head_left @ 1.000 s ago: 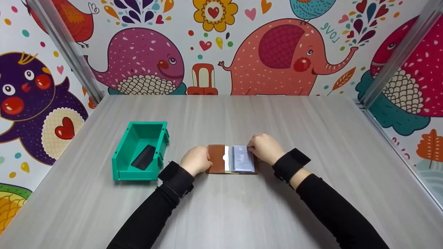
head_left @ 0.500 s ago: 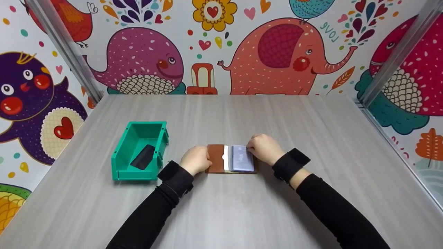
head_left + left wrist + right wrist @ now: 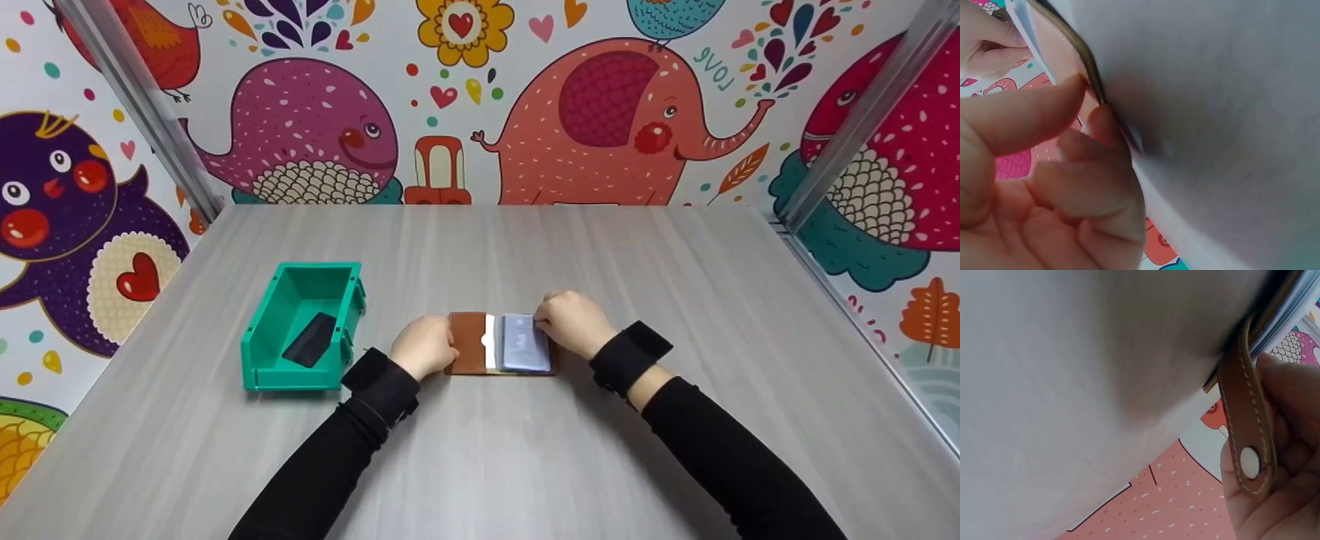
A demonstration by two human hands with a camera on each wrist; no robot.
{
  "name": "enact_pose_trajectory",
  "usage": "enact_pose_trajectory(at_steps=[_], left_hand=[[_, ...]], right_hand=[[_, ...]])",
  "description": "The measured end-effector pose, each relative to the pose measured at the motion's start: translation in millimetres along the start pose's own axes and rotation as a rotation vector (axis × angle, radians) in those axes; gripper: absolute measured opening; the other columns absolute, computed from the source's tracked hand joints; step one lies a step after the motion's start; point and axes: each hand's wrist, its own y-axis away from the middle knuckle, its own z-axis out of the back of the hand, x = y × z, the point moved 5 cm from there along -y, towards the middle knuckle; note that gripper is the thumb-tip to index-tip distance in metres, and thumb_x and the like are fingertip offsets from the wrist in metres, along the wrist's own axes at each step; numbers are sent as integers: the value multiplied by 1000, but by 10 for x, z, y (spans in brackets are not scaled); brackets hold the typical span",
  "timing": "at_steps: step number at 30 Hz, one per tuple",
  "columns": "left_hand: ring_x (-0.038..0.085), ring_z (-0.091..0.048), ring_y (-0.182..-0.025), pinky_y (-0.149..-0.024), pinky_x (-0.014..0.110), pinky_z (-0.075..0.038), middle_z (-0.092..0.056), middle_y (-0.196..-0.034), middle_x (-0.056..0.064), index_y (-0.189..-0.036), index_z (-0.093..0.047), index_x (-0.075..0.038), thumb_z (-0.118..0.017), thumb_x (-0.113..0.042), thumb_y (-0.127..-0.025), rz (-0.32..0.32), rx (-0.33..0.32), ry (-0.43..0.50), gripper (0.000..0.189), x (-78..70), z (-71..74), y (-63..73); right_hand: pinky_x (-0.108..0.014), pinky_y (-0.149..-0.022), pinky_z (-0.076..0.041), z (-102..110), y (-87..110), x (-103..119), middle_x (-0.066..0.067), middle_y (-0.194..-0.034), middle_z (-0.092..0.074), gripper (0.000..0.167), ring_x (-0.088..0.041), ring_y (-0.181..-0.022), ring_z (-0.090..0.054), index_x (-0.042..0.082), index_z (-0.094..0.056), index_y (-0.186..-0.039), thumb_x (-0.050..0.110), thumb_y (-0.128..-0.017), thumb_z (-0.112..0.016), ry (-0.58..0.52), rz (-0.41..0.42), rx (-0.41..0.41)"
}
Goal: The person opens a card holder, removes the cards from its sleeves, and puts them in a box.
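Observation:
A brown leather card holder [image 3: 469, 343] lies spread open on the table, a white card [image 3: 491, 352] showing in its left pocket. Clear plastic card sleeves [image 3: 525, 346] fill its right half. My left hand [image 3: 424, 346] pinches the left cover's edge between thumb and fingers, seen closely in the left wrist view. At the upper right edge, my right hand [image 3: 576, 324] grips the card holder, thumb against the sleeves. A stitched strap [image 3: 1244, 405] with a round snap button [image 3: 1250, 462] hangs across the right fingers in the right wrist view, partly covering them.
A green plastic bin [image 3: 255, 360] stands to the left of my left hand, with a flat black item [image 3: 310, 341] inside. Patterned wall panels [image 3: 450, 112] border the grey table [image 3: 480, 465] at the back and sides.

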Motion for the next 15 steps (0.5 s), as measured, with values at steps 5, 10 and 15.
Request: enact_pose_trajectory(at_steps=[5,10,15], left_hand=[[27,-63,-81,-77,40,-51,-66,-83,7,-82,-66,-3,-75,-8,-82,-6,-3,1,10,1,-1,-3],[25,-63,-79,-74,39,-51,-67,-83,6,-81,-68,-3,-76,-8,-81,-10,-8,11,9,3,0,-2],[25,-62,-78,-73,39,-50,-66,-82,6,-80,-67,-4,-76,-8,-81,-7,-8,17,10,3,2,-1]], right_hand=[[-38,-67,-53,8,-4,19,-6,-76,-67,7,-23,-71,-65,6,-76,-77,0,-80,-76,-1,24,-9],[-38,-66,-53,5,-2,40,-6,-75,-67,10,-22,-71,-65,6,-73,-74,-1,-79,-76,-16,58,-18],[-38,-67,-53,-4,4,55,-6,-77,-68,8,-23,-73,-66,6,-74,-77,-2,-80,-76,-47,67,-10]])
